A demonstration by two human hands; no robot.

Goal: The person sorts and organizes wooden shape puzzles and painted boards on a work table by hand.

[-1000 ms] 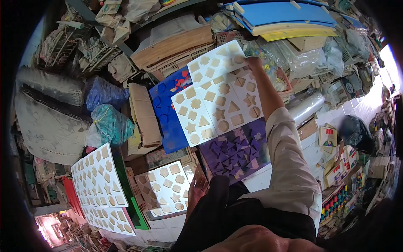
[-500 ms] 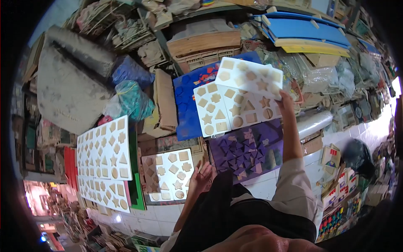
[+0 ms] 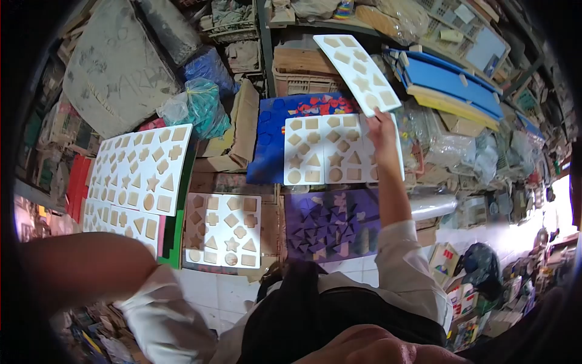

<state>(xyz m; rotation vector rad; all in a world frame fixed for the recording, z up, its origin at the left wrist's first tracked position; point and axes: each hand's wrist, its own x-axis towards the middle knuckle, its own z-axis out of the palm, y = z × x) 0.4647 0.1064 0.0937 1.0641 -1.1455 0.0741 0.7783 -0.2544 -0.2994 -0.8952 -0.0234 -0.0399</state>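
Note:
My right hand (image 3: 380,125) grips the lower end of a white board (image 3: 359,74) with shaped cut-outs, holding it tilted above the work surface. Beneath it lie more white cut-out boards (image 3: 319,150), side by side on a blue sheet (image 3: 268,130); my right arm hides part of them. My left forearm (image 3: 91,264) is raised close to the camera, blurred, and its hand is outside the picture. Another pair of white cut-out boards (image 3: 223,230) lies near my body, left of a purple tray (image 3: 364,201) with small triangular pieces.
Stacked white boards (image 3: 130,164) rest on green panels (image 3: 176,236) at the left. Red pieces (image 3: 324,105) lie on the blue sheet. A cardboard box (image 3: 242,115), plastic bags (image 3: 203,109) and blue panels (image 3: 448,82) crowd the back. A black bag (image 3: 483,270) stands at right.
My right hand has swung the white board up and turned it from nearly level to steeply slanted. My left hand has left the near boards, its forearm rising toward the camera.

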